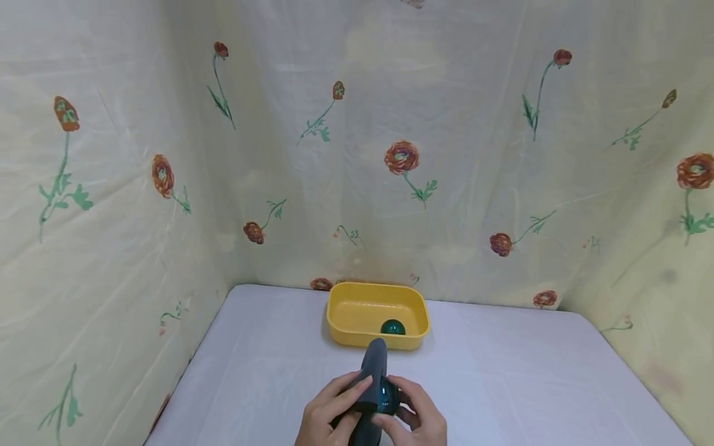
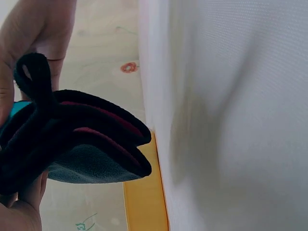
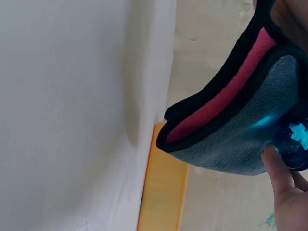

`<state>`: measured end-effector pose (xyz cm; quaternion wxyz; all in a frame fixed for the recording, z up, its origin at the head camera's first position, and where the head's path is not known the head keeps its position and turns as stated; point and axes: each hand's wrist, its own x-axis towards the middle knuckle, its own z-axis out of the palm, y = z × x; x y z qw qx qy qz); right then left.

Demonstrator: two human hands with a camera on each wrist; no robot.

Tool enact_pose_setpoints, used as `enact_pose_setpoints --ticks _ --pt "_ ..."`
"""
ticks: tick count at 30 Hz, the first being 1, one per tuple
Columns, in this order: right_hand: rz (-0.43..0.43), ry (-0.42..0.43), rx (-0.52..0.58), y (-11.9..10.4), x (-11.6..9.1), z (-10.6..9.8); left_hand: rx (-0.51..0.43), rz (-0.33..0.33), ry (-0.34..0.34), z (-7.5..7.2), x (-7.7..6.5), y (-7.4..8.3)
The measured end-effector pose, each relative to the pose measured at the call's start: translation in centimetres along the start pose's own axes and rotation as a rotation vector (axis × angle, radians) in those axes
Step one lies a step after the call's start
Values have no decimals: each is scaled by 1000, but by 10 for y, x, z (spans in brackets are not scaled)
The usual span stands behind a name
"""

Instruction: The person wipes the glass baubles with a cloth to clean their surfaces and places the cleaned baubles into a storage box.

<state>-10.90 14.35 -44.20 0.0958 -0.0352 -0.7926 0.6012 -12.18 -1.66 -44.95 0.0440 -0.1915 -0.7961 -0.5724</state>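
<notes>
My left hand [image 1: 329, 412] grips a folded cloth [image 1: 375, 365], grey outside with black edging. Pink lining shows along its folds in the right wrist view, and a black hanging loop [image 2: 36, 79] sticks out in the left wrist view. In my right hand [image 1: 415, 412] is a glossy dark teal ball [image 1: 388, 396], pinched between thumb and fingers. The ball lies against the cloth's right side, and the cloth hides part of it. A similar dark green ball [image 1: 393, 327] sits inside a yellow tub [image 1: 341, 334] beyond the hands.
The tub stands near the back edge of a white-covered table [image 1: 502, 371]. Flower-printed curtain fabric [image 1: 368, 124] rises behind the table and along both sides.
</notes>
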Motion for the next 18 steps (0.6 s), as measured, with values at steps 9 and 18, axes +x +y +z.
enact_pose_setpoints --ticks 9,18 --pt "110 -4 32 8 5 0 74 23 21 2 -2 1" --pt "145 -44 102 5 8 -1 74 71 48 3 -3 -2"
